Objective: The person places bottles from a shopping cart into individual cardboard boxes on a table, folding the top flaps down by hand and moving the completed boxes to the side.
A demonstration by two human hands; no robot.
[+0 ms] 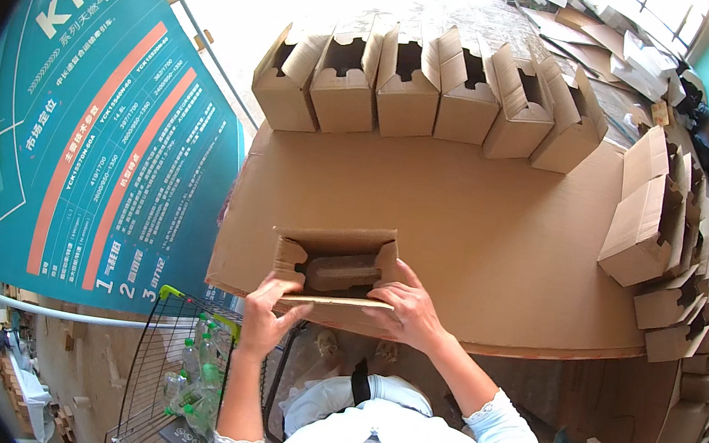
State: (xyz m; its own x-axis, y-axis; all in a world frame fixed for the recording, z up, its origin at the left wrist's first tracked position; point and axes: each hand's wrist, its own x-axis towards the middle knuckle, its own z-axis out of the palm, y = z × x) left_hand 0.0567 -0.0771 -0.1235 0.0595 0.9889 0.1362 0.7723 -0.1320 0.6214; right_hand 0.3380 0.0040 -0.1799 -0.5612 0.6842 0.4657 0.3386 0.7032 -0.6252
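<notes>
A small brown cardboard box (336,242) stands at the near left edge of a cardboard-covered table (502,248), its top facing me and uncovered. Through the opening I see its bottom, with cut-out flap shapes at both ends. My left hand (271,310) grips the near left corner, thumb lying along the front edge. My right hand (407,309) holds the near right corner, its fingers bent over the side wall and front edge. Part of the box's front is hidden by my hands and by the viewing angle.
Several similar boxes (405,113) with raised flaps line the table's far edge. More boxes (634,247) are stacked along the right side. A wire cart (143,373) holding green-capped plastic bottles (208,367) stands below left, near a large teal banner (109,129).
</notes>
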